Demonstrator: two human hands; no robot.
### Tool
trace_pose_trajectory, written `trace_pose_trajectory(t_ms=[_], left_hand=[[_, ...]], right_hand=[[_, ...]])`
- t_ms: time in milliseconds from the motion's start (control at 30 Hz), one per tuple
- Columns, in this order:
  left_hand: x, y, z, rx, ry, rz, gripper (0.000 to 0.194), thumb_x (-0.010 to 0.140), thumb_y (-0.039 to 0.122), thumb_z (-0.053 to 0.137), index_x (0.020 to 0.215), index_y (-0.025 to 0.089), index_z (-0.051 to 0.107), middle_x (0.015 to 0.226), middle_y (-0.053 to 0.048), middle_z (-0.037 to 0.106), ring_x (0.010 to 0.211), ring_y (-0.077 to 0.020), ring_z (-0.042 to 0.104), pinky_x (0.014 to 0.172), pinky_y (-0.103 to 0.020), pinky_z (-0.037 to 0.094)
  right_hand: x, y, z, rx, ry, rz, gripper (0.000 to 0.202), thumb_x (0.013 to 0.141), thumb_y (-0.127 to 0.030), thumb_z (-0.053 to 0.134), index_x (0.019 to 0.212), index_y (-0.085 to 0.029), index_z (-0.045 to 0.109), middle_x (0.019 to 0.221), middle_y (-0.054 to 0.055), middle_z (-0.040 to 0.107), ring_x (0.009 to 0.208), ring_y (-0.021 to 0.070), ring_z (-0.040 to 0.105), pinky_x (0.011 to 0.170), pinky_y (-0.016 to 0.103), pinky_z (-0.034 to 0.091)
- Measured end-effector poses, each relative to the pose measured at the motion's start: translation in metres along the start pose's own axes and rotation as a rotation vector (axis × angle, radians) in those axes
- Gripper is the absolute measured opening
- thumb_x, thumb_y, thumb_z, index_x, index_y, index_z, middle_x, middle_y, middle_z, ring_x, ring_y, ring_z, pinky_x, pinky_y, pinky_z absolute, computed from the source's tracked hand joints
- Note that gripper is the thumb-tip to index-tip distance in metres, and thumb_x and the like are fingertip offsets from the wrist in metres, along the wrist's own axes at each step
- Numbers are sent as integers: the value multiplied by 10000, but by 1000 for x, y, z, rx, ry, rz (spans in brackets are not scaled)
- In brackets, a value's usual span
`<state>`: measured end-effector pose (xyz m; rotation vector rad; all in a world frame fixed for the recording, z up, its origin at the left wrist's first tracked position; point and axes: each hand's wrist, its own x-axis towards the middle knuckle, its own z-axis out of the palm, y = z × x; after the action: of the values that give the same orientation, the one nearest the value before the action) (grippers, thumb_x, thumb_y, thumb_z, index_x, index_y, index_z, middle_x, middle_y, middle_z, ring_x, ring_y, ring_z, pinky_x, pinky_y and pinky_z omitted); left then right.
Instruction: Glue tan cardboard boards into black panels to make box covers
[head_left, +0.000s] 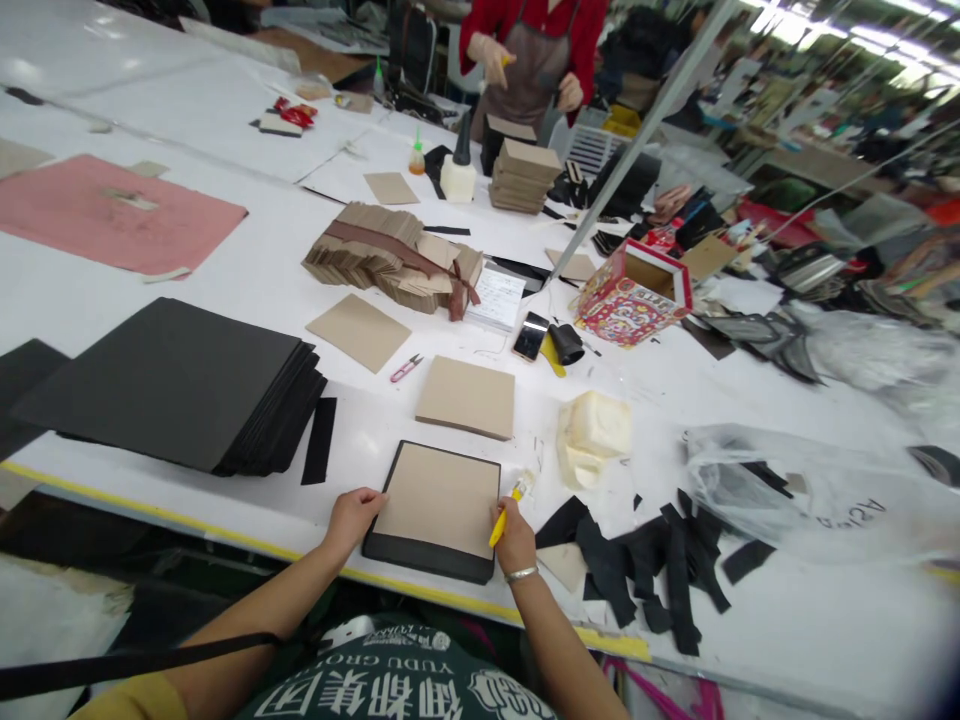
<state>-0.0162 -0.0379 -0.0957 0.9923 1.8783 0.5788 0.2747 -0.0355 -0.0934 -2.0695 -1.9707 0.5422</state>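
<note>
A beige cardboard panel (439, 497) lies on a black sheet (427, 558), whose edge shows as a wide band at the front. My left hand (355, 517) is closed at the panel's left edge, thumb and fingertips pinching there. On the right side, my right hand (515, 537) grips a brush (508, 515) by its yellow handle, bristles pointing away from me, and its fingers rest by the panel's right edge. Just beyond lies a stack of beige panels (466, 397). A cut-open cream plastic container (595, 437) stands to the right of the brush.
A tall stack of black sheets (187, 385) fills the left. Black scraps (649, 560) and a clear plastic bag (810, 490) lie at right. Pink thread snips (406, 368), a phone (530, 336) and a red box (634, 290) sit farther back. A co-worker (532, 60) stands across the table.
</note>
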Motion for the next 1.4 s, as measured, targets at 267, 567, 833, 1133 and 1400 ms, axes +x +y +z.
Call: trace_pose_trajectory(t_ms=[267,567,833,1133,1400], left_hand=[[1,3,-2,59,-11,-9,292,637,458,564,651,184,664,645,-13,667,672,-204,601,623,-262,424],[2,1,1,64,6,-5,281,642,443,559,645,178,654,633,-12,660,661,-191,599,619,-257,422],[4,4,3,13,37,22,257,643,396,529,595,160,617,571,-13,625,589,-166,571,561,-244,407],[6,2,0,33,24,7,233,648,354,529,604,147,628,591,-30,633,589,-157,571,550,-236,396],[11,0,-5,68,-12,10,243,626,368,566,612,140,646,589,-30,633,589,-156,566,561,-239,389]], right_hand=[[0,2,6,-130,-28,-17,191,879,-257,372,921,-166,534,663,23,586,604,145,551,560,227,348],[1,2,8,-143,-32,-10,184,884,-259,373,935,-168,525,685,18,588,615,136,546,560,225,326],[3,8,18,-171,12,-65,224,888,-281,350,963,-163,525,655,21,564,595,147,532,530,239,306],[3,3,15,-196,-27,-72,195,881,-254,373,963,-155,519,664,21,547,593,140,515,535,239,296],[5,0,13,-170,-81,-38,179,875,-250,389,955,-153,516,660,14,536,583,123,487,532,233,267]])
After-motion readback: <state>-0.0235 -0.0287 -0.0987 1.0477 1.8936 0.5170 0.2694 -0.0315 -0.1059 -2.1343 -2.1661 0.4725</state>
